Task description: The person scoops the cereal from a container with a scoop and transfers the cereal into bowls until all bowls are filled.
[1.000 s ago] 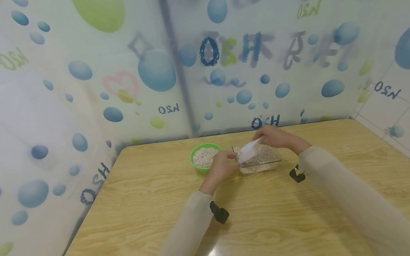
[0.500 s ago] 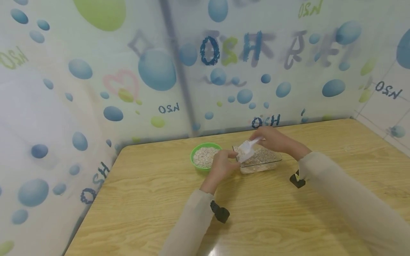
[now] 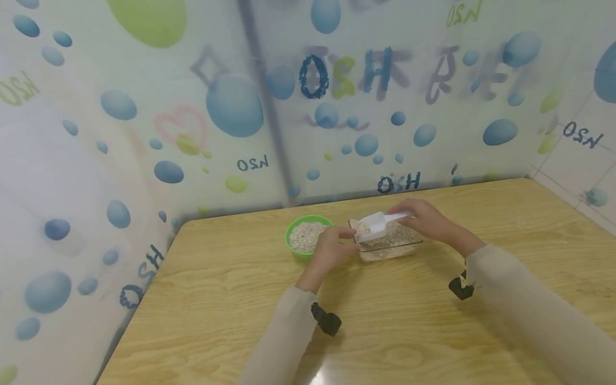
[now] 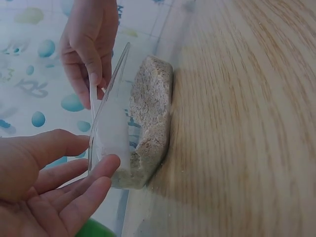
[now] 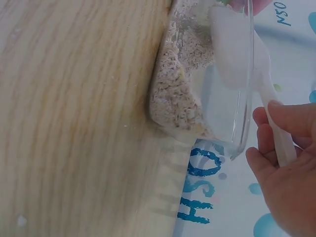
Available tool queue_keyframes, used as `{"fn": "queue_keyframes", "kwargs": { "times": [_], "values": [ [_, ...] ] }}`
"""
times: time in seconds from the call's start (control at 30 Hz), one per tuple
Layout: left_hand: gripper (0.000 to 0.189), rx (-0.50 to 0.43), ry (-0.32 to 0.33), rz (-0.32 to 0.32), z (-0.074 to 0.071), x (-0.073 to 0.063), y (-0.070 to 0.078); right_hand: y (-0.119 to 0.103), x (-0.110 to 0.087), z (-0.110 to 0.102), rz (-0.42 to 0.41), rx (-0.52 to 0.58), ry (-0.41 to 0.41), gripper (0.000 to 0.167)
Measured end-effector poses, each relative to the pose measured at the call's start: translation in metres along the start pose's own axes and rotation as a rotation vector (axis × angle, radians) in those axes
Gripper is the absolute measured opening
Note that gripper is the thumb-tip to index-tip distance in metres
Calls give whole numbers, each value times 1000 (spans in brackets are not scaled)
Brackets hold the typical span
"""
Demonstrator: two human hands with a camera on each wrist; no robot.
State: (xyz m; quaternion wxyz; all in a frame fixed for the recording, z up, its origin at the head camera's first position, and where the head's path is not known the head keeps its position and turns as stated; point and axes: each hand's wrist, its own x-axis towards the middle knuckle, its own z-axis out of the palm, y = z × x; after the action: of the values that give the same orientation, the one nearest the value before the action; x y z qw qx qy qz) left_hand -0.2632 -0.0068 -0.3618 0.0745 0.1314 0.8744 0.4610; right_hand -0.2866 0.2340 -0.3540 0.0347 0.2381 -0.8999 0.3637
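Note:
My right hand (image 3: pixel 425 218) grips the handle of a white plastic scoop (image 3: pixel 374 224). The scoop's bowl lies low inside a clear rectangular container (image 3: pixel 392 253), at its left end, with pale flakes in it. Oat flakes (image 5: pixel 173 94) fill the container, heaped unevenly in the right wrist view. At the container's left end, my left hand (image 3: pixel 332 248) holds the rim between thumb and fingers, seen close in the left wrist view with the scoop (image 4: pixel 112 133) behind the clear wall. A green bowl (image 3: pixel 292 251) of similar flakes stands just left, partly covered by the left hand.
Everything stands on a wood-grain table (image 3: pixel 231 299), toward its back edge. A patterned sheet wall (image 3: pixel 284 144) rises right behind that edge. A dark wrist device (image 3: pixel 326 320) sits on the left sleeve, another wrist device (image 3: pixel 461 287) on the right.
My right hand has moved right and slightly nearer. The scoop has gone from steeply tilted to nearly level, its handle now pointing right. The left hand stays at the container's rim.

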Motion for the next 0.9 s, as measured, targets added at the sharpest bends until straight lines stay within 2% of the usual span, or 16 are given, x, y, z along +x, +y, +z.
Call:
{"fn": "queue_keyframes", "kwargs": {
  "times": [0.3,0.5,0.7,0.9],
  "values": [
    [33,-26,-30,14,-2,1,-3,8,-11,0,36,68,25,26],
    [31,-39,-40,39,-6,-1,-3,5,-18,0,55,108,33,28],
    [28,-7,-12,93,-16,-3,-5,-5,-21,-2,22,119,56,29],
    [31,2,-1,90,-30,-1,-11,-13,-19,-4,-11,137,85,27]
  ]
}}
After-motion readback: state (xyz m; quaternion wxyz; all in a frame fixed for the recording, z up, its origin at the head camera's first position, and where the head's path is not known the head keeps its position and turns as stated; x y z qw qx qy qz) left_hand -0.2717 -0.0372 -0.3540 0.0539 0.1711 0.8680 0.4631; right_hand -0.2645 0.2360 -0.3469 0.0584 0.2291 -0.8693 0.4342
